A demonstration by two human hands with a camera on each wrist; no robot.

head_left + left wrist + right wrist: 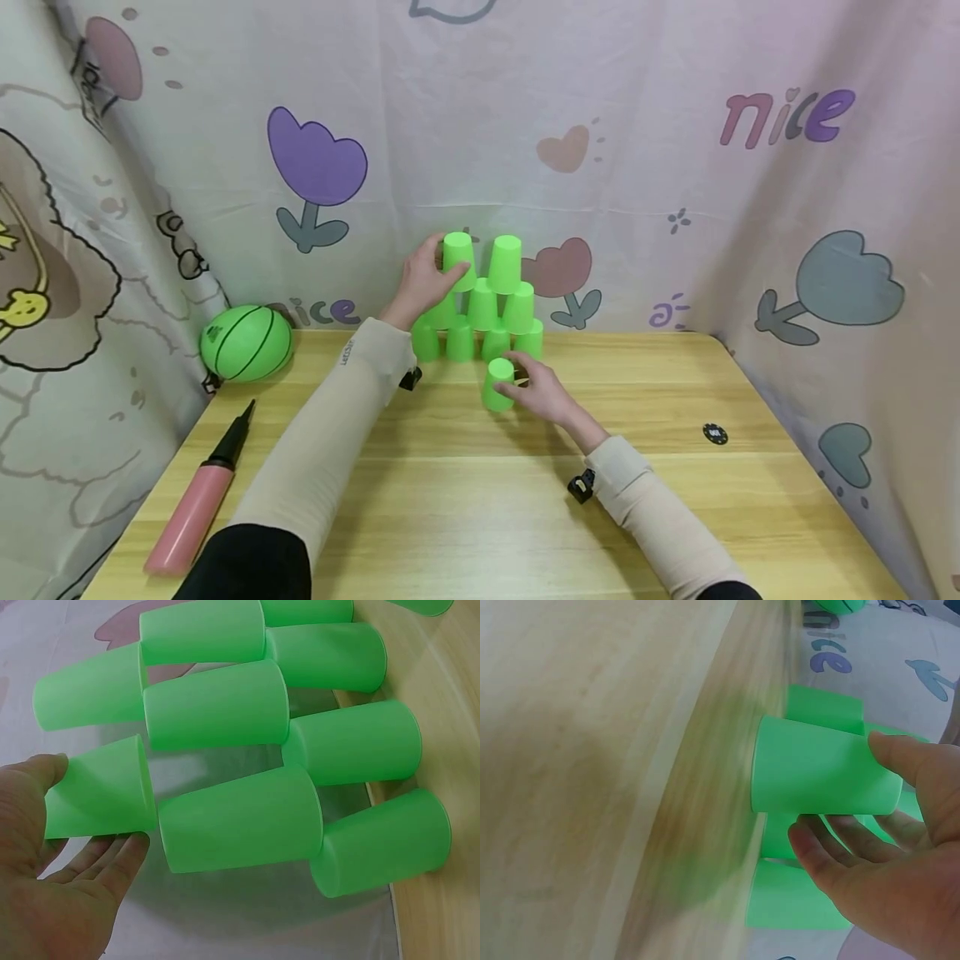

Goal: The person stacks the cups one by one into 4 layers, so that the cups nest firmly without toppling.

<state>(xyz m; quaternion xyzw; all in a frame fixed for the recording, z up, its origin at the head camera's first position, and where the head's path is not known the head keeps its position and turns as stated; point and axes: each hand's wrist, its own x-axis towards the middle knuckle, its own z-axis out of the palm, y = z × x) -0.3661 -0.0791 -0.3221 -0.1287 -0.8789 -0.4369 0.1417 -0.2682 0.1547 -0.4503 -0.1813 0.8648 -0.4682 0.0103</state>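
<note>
Upside-down green plastic cups stand stacked in a pyramid at the back of the table: several in the bottom row (460,343), three above them. On the third level, a cup (506,265) stands at the right. At the left of that level my left hand (424,285) holds another cup (101,791) between thumb and fingers, its rim close to the cups below. My right hand (542,392) grips a single upside-down cup (821,769) in front of the pyramid, thumb on one side, fingers on the other. Whether this cup touches the table I cannot tell.
A green ball (247,343) with black lines sits at the table's back left corner. Nearer on the left lies a pink hand pump (191,517) with a black nozzle. A black round chip (715,433) lies at the right. A printed curtain (645,192) hangs behind the table.
</note>
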